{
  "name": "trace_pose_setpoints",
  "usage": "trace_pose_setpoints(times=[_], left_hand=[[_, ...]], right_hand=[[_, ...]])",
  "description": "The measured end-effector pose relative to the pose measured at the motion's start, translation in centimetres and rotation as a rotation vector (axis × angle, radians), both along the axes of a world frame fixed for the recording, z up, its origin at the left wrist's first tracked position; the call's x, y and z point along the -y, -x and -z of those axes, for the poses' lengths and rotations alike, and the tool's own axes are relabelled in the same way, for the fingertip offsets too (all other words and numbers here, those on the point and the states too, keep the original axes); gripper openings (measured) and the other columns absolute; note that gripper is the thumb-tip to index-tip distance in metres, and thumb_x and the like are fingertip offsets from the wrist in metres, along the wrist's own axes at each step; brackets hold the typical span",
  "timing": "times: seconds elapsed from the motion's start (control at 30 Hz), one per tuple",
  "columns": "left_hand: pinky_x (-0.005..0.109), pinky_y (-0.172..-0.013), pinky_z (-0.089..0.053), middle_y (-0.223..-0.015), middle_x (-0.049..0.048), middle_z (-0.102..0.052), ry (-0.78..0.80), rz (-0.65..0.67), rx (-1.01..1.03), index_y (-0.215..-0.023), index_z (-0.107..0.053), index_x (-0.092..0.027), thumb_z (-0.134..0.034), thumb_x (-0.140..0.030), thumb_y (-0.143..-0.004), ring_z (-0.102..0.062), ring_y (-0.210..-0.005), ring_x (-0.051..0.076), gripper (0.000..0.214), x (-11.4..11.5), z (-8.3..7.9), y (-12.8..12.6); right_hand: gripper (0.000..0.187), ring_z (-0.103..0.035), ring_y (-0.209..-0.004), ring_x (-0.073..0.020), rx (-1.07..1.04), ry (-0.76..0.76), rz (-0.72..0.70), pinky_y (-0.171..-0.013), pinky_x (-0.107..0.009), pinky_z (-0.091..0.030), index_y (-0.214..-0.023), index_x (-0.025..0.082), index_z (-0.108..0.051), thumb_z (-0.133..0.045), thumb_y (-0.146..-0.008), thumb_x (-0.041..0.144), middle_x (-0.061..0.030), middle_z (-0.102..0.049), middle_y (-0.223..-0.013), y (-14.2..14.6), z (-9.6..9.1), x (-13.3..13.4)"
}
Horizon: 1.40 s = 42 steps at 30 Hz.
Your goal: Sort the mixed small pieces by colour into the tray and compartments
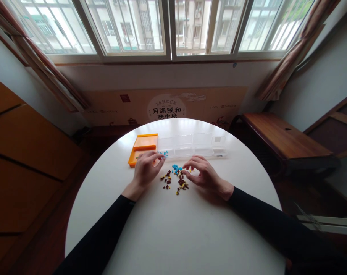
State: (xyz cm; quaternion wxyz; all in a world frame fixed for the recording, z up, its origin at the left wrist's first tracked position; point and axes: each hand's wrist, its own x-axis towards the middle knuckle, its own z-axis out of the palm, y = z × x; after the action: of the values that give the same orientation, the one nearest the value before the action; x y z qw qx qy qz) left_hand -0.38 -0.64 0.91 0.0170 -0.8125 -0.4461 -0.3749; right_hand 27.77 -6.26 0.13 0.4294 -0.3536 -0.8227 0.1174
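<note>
A small heap of tiny pieces (175, 178), brown, yellow and blue, lies on the round white table (173, 233) between my hands. My left hand (146, 169) rests left of the heap with its fingers curled and pinched near some blue pieces (163, 153) at the edge of the clear organizer. My right hand (203, 173) sits right of the heap, with fingertips pinched together at the pieces. What either pinch holds is too small to make out. A clear compartment box (192, 145) with an orange lid (142, 148) lies behind the hands.
A dark wooden bench (284, 139) stands to the right of the table. A wide window (167, 26) with curtains runs along the back wall above a printed panel (166, 107). Brown wooden cabinets (21, 152) fill the left side.
</note>
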Motion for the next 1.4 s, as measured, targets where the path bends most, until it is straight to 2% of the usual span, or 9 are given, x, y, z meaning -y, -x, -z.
trace_pose_setpoints(times=[0.1, 0.23, 0.43, 0.73, 0.9, 1.03, 1.2, 1.4], left_hand=[[0.039, -0.093, -0.049, -0.102, 0.0025, -0.081, 0.070, 0.123, -0.009, -0.101, -0.083, -0.027, -0.075, -0.033, -0.101, -0.074, -0.094, 0.022, 0.010, 1.7, -0.1, -0.6], [0.038, -0.092, -0.048, -0.099, 0.0019, -0.080, 0.128, 0.194, -0.026, -0.097, -0.083, -0.027, -0.074, -0.025, -0.099, -0.073, -0.094, 0.021, 0.009, 3.2, 0.0, -1.5], [0.036, -0.088, -0.047, -0.097, 0.0006, -0.077, 0.164, 0.188, -0.073, -0.095, -0.083, -0.027, -0.075, -0.018, -0.092, -0.071, -0.093, 0.020, 0.012, 3.4, -0.1, -1.8], [0.037, -0.087, -0.047, -0.097, 0.0023, -0.078, 0.180, 0.197, -0.063, -0.095, -0.083, -0.026, -0.074, -0.024, -0.101, -0.071, -0.094, 0.021, 0.011, 3.0, 0.4, -1.7], [0.037, -0.085, -0.053, -0.099, 0.0049, -0.077, 0.182, 0.254, 0.133, -0.102, -0.083, -0.026, -0.074, -0.027, -0.104, -0.071, -0.090, 0.020, 0.010, 3.4, 0.1, -2.2], [0.033, -0.077, -0.057, -0.095, 0.0063, -0.075, 0.282, 0.347, 0.350, -0.103, -0.084, -0.024, -0.077, -0.032, -0.103, -0.069, -0.086, 0.020, 0.011, 4.1, -0.2, -3.2], [0.031, -0.074, -0.057, -0.097, 0.0073, -0.075, 0.384, 0.431, 0.400, -0.104, -0.085, -0.023, -0.078, -0.036, -0.103, -0.068, -0.083, 0.018, 0.015, 4.6, -0.1, -3.8], [0.030, -0.072, -0.057, -0.096, 0.0073, -0.076, 0.365, 0.442, 0.409, -0.104, -0.086, -0.023, -0.078, -0.036, -0.103, -0.069, -0.082, 0.018, 0.015, 4.6, -0.1, -3.9]], right_hand=[[0.002, -0.069, -0.092, -0.0214, 0.009, 0.013, 0.017, -0.099, -0.042, -0.051, -0.103, 0.025, -0.072, -0.072, -0.104, 0.024, -0.0023, -0.077, -0.096, 0.0, 0.2, 0.0], [0.003, -0.069, -0.090, -0.0209, 0.024, 0.026, 0.015, -0.096, -0.041, -0.051, -0.101, 0.025, -0.072, -0.073, -0.103, 0.025, -0.0017, -0.076, -0.094, -0.1, 0.3, -0.1], [0.002, -0.069, -0.092, -0.0207, 0.040, 0.043, 0.005, -0.097, -0.040, -0.050, -0.101, 0.025, -0.073, -0.074, -0.102, 0.024, -0.0015, -0.076, -0.095, -0.2, 0.2, -0.1], [0.002, -0.068, -0.091, -0.0200, 0.036, 0.043, -0.002, -0.097, -0.040, -0.050, -0.101, 0.024, -0.073, -0.072, -0.103, 0.023, -0.0013, -0.075, -0.094, -0.1, 0.0, 0.0], [0.002, -0.069, -0.090, -0.0204, 0.029, 0.026, -0.006, -0.096, -0.040, -0.050, -0.102, 0.025, -0.072, -0.072, -0.103, 0.023, -0.0017, -0.076, -0.095, -0.1, -0.1, 0.0], [0.004, -0.068, -0.090, -0.0206, 0.021, 0.016, -0.021, -0.098, -0.041, -0.051, -0.105, 0.025, -0.073, -0.076, -0.103, 0.028, -0.0019, -0.076, -0.094, -0.1, 0.0, 0.0], [0.008, -0.066, -0.082, -0.0186, 0.020, -0.031, -0.057, -0.100, -0.041, -0.052, -0.104, 0.025, -0.074, -0.076, -0.104, 0.033, -0.0010, -0.074, -0.091, -0.1, 0.1, -0.1], [0.006, -0.067, -0.081, -0.0182, 0.028, -0.072, -0.046, -0.106, -0.043, -0.051, -0.103, 0.026, -0.075, -0.073, -0.107, 0.031, 0.0000, -0.074, -0.088, 0.0, 0.0, -0.1]])
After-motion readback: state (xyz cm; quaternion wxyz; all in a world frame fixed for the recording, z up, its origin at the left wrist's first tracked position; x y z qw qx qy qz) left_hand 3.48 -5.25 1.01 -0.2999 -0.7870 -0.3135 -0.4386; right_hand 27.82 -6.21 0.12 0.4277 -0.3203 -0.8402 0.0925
